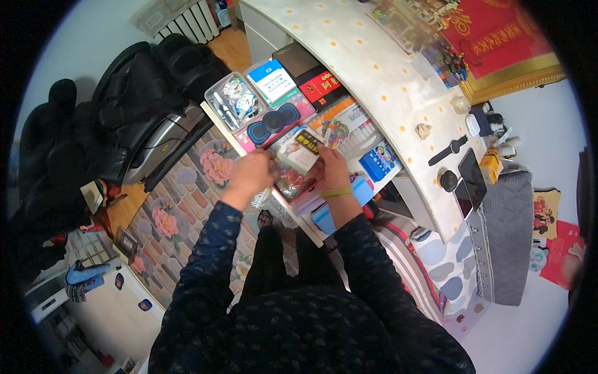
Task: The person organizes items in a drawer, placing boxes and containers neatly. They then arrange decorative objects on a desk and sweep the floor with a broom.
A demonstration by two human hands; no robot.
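Observation:
An open drawer (312, 230) full of small goods lies before me. My right hand (334, 172), with a yellow-green band at the wrist, pinches a small white box (302, 152) with yellow print on a dark panel. The box is tilted above the drawer's middle. Beneath it is a dark-edged package (293, 183) with a clear front and something red inside. My left hand (250, 175) is at the drawer's left edge, beside that package. Its fingers are curled, and their tips are partly hidden. Crinkled clear plastic (275, 212) hangs below the left hand.
The drawer also holds a clear bin (233, 100) of pens and packets, a blue-and-white box (272, 79), a dark blue massager-like pad (273, 122), a red-and-black box (322, 89) and a blue box (379, 161). A watch (448, 150) and tablet (473, 175) lie on the white desktop (387, 77).

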